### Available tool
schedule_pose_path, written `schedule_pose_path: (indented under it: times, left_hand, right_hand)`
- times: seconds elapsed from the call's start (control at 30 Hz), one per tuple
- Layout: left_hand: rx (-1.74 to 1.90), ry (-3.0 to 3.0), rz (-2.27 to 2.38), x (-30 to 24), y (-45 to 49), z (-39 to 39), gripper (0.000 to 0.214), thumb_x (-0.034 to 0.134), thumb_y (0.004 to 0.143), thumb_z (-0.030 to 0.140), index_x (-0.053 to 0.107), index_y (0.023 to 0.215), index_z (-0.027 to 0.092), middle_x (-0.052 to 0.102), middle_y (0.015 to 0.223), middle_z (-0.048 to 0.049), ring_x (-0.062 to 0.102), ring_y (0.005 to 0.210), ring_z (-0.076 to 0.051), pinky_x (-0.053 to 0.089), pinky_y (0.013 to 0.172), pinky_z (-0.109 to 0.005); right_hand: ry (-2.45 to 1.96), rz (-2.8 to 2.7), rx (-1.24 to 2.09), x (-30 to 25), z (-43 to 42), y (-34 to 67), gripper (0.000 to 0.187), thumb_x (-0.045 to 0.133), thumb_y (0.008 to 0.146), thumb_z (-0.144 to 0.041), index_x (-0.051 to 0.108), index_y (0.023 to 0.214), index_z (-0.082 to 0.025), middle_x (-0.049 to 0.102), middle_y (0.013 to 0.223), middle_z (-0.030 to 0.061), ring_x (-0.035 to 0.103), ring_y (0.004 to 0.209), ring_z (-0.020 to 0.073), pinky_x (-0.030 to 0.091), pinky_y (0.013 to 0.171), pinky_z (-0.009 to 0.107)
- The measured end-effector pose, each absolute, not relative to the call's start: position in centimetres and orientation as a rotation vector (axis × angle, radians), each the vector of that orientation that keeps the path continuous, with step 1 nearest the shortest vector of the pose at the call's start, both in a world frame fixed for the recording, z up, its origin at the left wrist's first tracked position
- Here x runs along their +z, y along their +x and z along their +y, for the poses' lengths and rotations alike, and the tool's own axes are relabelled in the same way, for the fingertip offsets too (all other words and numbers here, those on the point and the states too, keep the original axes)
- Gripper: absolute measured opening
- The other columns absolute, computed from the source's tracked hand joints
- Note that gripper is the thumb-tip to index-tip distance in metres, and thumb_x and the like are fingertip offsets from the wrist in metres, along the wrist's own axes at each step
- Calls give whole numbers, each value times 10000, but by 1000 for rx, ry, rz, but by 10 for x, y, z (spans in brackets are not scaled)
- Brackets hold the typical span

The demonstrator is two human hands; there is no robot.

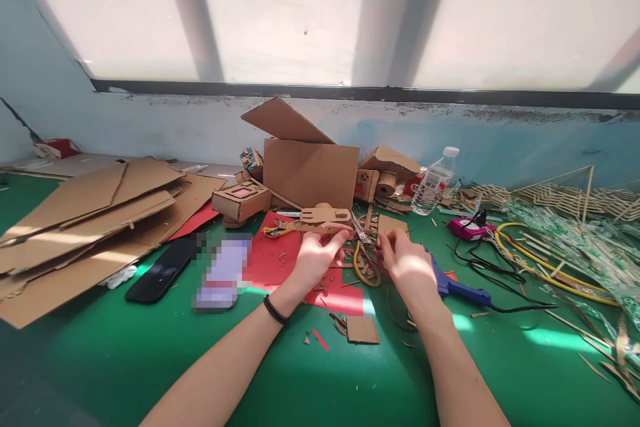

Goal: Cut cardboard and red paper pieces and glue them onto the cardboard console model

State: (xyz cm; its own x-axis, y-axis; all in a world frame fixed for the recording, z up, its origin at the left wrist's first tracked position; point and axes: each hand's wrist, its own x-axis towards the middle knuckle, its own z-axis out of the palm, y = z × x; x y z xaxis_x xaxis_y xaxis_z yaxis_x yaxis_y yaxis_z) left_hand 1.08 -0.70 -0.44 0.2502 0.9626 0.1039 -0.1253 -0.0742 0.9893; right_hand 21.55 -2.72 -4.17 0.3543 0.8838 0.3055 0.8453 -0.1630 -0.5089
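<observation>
My left hand (320,259) is closed in a pinch, thumb and fingertips on what looks like a small cardboard piece (336,227). Just beyond it lies a slotted cardboard cut-out (325,214). Across from it, my right hand (409,265) has its thumb and fingers pressed together; whatever is in them is hidden or too small to name. Yellow-handled scissors (361,235) lie with blades apart between the hands. Under them, red paper (270,263) is strewn with cardboard scraps. A yellow utility knife (278,232) rests left of my left hand.
A blue glue gun (465,290) lies right of my right hand, its black cord trailing. Cardboard boxes (311,173) and a water bottle (436,183) stand at the back. Cardboard sheets (95,213) and a black phone (163,270) lie left; sticks (550,200) and plastic wrap spread right.
</observation>
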Motion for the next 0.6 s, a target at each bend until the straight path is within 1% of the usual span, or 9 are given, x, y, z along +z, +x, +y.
schedule_pose_path:
  times: [0.03,0.1,0.17,0.23,0.3,0.33,0.47,0.53,0.6]
  left_hand:
    - [1117,1310,886,-6,11,-7,325,724,854,439,763,980,142,602,574,-5,552,517,-148,452,489,-251]
    - [1074,1344,865,-10,13,-7,328,701,868,431,764,1022,149,623,604,-11,578,549,-154,471,503,-249]
    - [1014,1399,842,-15,14,-7,292,678,875,396,762,1029,163,646,637,-13,594,566,-154,486,528,-251]
    - [977,1464,851,-20,15,-7,206,653,865,333,755,939,169,650,634,-15,595,561,-156,487,537,-255]
    - [968,1511,874,-24,16,-7,145,624,843,269,732,827,173,642,604,-18,587,544,-159,482,534,-260]
    - [970,1528,883,-25,16,-7,139,607,833,244,725,806,176,643,596,-20,588,540,-163,482,532,-263]
    - [1003,1603,876,-26,16,-7,202,574,795,178,752,891,188,696,659,-34,638,595,-188,525,587,-286]
    - [1017,1633,879,-23,14,-8,183,585,796,168,760,840,200,715,687,-46,672,676,-212,557,681,-315]
    - [1051,1686,871,-18,10,-7,163,618,824,188,777,815,222,758,787,-66,710,848,-249,563,855,-355]
  right_hand:
    - [-1934,-1494,98,-36,-31,211,344,507,1016,-526,698,951,-248,728,704,84,709,655,253,494,645,350]
    - [-1612,-1481,225,-25,-38,200,349,515,1020,-548,698,1071,-255,788,997,98,754,898,264,551,789,365]
    - [-1382,-1539,357,-18,-42,191,340,542,1014,-519,705,1165,-262,749,1233,98,733,1061,262,575,853,365]
    - [-1265,-1668,381,-16,-44,184,297,562,1009,-449,728,1174,-267,693,1354,91,685,1190,266,566,953,387]
    - [-1203,-1786,343,-18,-44,181,251,560,1009,-376,750,1134,-271,671,1383,83,638,1272,268,525,1052,417]
    - [-1182,-1822,329,-19,-44,180,242,549,1012,-350,754,1115,-272,673,1374,82,627,1287,267,510,1077,428]
    - [-1147,-1862,322,-24,-42,178,201,579,1006,-366,726,1109,-275,686,1330,86,644,1245,266,518,1069,441]
    - [-1146,-1830,320,-25,-41,177,180,576,1009,-375,706,1075,-269,709,1260,87,664,1194,260,529,1046,436]
    - [-1168,-1733,340,-26,-40,176,183,545,1021,-378,679,1032,-253,729,1167,92,687,1117,251,549,1001,422]
